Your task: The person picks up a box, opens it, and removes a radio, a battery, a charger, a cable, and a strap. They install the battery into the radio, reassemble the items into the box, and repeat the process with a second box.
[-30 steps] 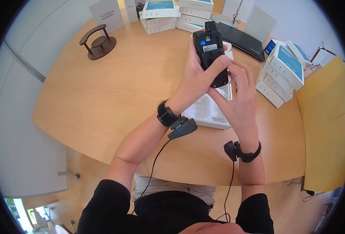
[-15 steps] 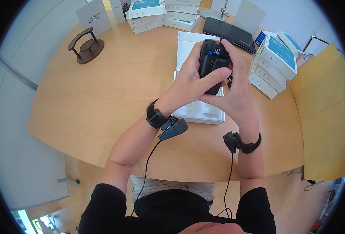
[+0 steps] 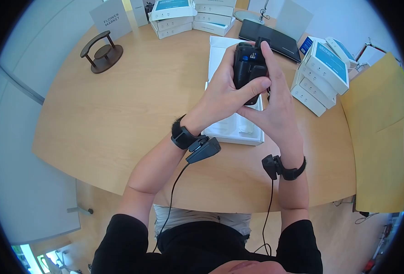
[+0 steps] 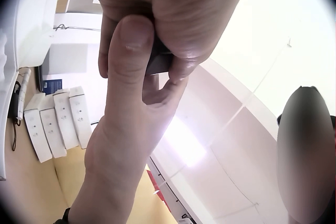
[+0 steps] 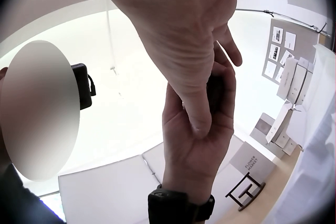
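A black handheld electronic device is held up over the open white box, its back facing up, with small metal contacts near the top. My left hand grips it from the left, thumb laid across its lower part. From the right, my right hand holds it too, one finger reaching up to the top end and the thumb under the bottom. In the left wrist view only a dark corner of the device shows between the hands. The right wrist view has it mostly covered by fingers.
Stacks of white boxes stand at the back and at the right. Behind the hands lies a black laptop. A dark wooden stand and a Flower Market card are at back left; a yellow panel borders the right side.
Both hands have brought the device lower and nearer, and tilted it. My right hand's fingers have moved from its lower right side up to its top end.
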